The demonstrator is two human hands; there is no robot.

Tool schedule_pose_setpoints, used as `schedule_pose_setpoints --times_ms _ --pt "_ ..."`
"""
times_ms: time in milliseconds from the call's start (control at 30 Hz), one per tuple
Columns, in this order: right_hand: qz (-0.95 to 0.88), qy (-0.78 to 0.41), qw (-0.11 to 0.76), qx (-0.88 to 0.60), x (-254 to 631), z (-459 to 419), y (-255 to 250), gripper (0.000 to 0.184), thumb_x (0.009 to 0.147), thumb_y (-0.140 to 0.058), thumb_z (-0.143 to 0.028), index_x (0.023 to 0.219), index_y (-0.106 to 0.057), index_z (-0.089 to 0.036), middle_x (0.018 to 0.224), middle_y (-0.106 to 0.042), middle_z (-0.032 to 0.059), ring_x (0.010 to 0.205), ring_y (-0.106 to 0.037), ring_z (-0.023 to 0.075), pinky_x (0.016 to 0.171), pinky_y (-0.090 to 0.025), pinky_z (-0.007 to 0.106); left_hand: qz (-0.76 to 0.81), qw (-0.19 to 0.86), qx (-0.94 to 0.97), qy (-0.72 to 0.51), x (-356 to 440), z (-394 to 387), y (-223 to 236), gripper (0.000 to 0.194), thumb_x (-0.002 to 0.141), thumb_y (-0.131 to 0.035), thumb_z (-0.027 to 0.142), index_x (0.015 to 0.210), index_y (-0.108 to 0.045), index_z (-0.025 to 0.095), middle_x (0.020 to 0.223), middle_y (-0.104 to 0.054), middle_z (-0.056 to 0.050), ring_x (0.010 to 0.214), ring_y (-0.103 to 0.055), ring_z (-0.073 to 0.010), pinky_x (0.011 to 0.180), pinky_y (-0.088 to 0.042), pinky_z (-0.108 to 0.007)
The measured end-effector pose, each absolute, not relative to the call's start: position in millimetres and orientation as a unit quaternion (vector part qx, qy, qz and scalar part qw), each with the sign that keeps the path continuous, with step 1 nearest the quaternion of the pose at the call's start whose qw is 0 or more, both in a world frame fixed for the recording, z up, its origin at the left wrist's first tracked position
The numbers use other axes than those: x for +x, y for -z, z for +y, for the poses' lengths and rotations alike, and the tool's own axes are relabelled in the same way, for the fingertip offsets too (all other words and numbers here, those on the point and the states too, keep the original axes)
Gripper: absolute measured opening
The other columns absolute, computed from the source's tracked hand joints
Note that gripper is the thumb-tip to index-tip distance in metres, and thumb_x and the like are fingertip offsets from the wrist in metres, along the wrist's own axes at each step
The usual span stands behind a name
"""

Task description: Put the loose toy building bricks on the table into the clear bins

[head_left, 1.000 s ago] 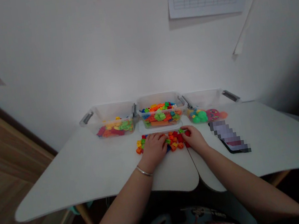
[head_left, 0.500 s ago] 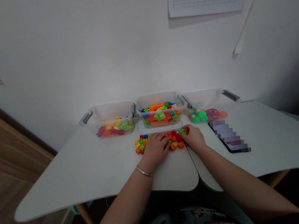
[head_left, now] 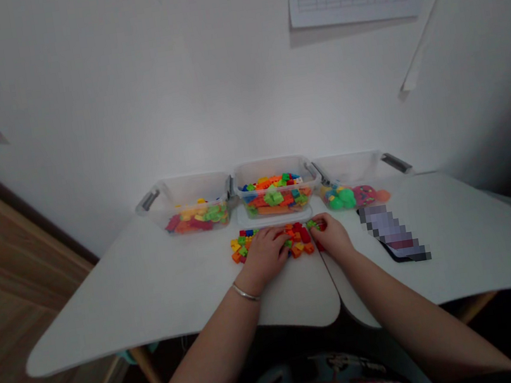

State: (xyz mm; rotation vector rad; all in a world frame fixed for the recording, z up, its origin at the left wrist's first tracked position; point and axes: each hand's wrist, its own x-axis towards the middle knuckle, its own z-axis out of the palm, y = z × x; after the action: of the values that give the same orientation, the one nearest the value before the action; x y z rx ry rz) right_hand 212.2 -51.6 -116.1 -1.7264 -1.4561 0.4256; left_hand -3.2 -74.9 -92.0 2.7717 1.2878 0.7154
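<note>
A: At far left, how does the counter run?
B: We see a rounded left corner, then a broad stretch of white surface reaching to the brick pile; the left tub stands farther back, along the wall.

A: And the pile itself?
B: We find it spread before the middle tub, set well in from the front edge.

A: How do we read each grip?
B: The left hand lies over the pile, fingers curved; we cannot tell whether its grip holds a brick. Past a short strip of bricks, the right hand shows a narrow grip at a green brick; whether it is pinched, we cannot tell.

A: What bounds the right side?
B: We note a seam running toward the front edge, the right tub behind, and a slanted phone near the right hand. Beyond the phone, more counter extends rightward, leaving room sideways.
</note>
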Motion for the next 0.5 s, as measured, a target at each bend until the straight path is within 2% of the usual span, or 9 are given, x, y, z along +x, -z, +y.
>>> schedule_pose_setpoints --times_ms 133,267,367,500 --pt "-0.545 -0.259 0.531 -0.595 215.0 -45.8 126.0 0.029 0.070 -0.060 -0.034 0.095 -0.058 -0.020 0.093 -0.070 0.0065 0.084 -0.066 0.0201 0.075 -0.052 0.033 0.411 0.000 0.882 -0.231 -3.0 -74.6 93.5 0.031 0.089 -0.056 0.024 0.118 -0.066 0.022 0.130 -0.063 -0.005 0.120 -0.053 -0.0229 0.108 -0.040 -0.042" --pt "-0.519 -0.261 0.564 -0.587 215.0 -45.0 127.5 0.035 0.070 -0.063 -0.044 0.095 -0.058 -0.020 0.090 -0.068 0.0087 0.083 -0.064 0.0218 0.069 -0.052 0.034 0.419 0.005 0.879 -0.228 -2.7 -75.3 92.3 0.030 0.089 -0.056 0.024 0.117 -0.067 0.024 0.130 -0.063 -0.004 0.120 -0.053 -0.0231 0.108 -0.040 -0.043" --pt "-0.532 -0.206 0.589 -0.572 212.9 -50.5 117.3 0.033 0.074 -0.059 -0.044 0.098 -0.056 -0.020 0.095 -0.067 0.0085 0.084 -0.063 0.0203 0.070 -0.052 0.033 0.419 0.009 0.880 -0.224 -3.0 -75.7 90.4 0.031 0.089 -0.056 0.025 0.118 -0.067 0.024 0.130 -0.063 -0.005 0.120 -0.053 -0.0230 0.108 -0.039 -0.043" --pt "-0.568 -0.065 0.628 -0.528 211.1 -52.6 81.9 0.030 0.078 -0.056 -0.035 0.105 -0.055 -0.020 0.102 -0.064 0.0088 0.087 -0.060 0.0191 0.077 -0.050 0.034 0.419 0.012 0.880 -0.224 -3.9 -76.5 89.0 0.029 0.090 -0.054 0.026 0.116 -0.067 0.023 0.129 -0.063 -0.006 0.119 -0.053 -0.0223 0.107 -0.040 -0.042"
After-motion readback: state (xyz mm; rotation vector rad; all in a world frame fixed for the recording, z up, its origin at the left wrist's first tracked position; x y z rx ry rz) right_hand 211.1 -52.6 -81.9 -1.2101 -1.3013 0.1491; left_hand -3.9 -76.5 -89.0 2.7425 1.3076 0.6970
